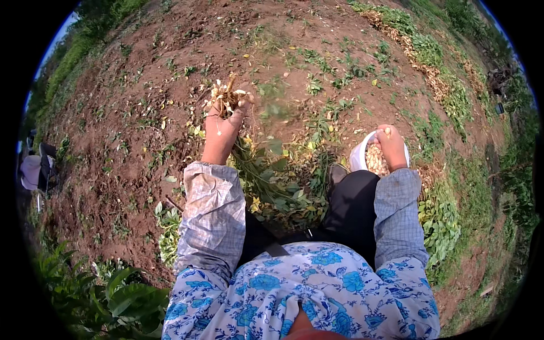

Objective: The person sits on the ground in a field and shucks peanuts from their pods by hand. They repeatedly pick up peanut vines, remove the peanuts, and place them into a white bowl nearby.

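My left hand (225, 122) is closed round the root end of a peanut plant (254, 173). A cluster of pale peanut pods (228, 97) and roots sticks up above the fingers, while the leafy stems hang below the hand toward my lap. On the right, my right hand (391, 146) is curled over a white bucket (358, 156). A small pale peanut pod shows at its fingers. Loose peanuts (375, 160) fill much of the bucket; the hand and wrist hide part of them.
Pulled peanut plants (433, 71) lie in a row at the far right, with more leafy plants (439, 226) beside my right arm. Fallen leaves and stems litter the brown soil (130, 130). Green bushes (107, 297) stand at the lower left, and a pale object (31, 171) sits at the left edge.
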The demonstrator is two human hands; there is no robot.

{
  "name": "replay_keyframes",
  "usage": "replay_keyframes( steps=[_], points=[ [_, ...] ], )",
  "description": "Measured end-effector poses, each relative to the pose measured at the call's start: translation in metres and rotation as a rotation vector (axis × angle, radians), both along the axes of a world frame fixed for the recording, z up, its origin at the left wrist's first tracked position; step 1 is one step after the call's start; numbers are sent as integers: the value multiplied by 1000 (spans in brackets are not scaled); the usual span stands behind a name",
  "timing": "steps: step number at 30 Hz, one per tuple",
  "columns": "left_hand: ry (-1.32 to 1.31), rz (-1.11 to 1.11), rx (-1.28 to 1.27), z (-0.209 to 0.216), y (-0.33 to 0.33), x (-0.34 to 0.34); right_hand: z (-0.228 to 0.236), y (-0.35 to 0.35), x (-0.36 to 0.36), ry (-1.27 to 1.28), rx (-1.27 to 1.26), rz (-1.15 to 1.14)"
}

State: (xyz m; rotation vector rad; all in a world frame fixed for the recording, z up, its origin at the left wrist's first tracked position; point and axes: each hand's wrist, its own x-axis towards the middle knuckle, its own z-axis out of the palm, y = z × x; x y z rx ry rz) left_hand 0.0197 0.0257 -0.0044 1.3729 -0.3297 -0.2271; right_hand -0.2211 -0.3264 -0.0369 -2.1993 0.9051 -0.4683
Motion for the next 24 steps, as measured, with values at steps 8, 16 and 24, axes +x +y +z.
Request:
replay_keyframes(
  steps=[8, 16, 24],
  points=[
    [386, -312, -244, 30, 3, -25, 31, 123, 63, 10, 74, 496],
    [296, -430, -184, 35, 4, -30, 2, 239, 110, 71, 343, 861],
    [20, -278, 84, 17, -11, -23, -9, 242, 130, 253, 117, 422]
  ],
)
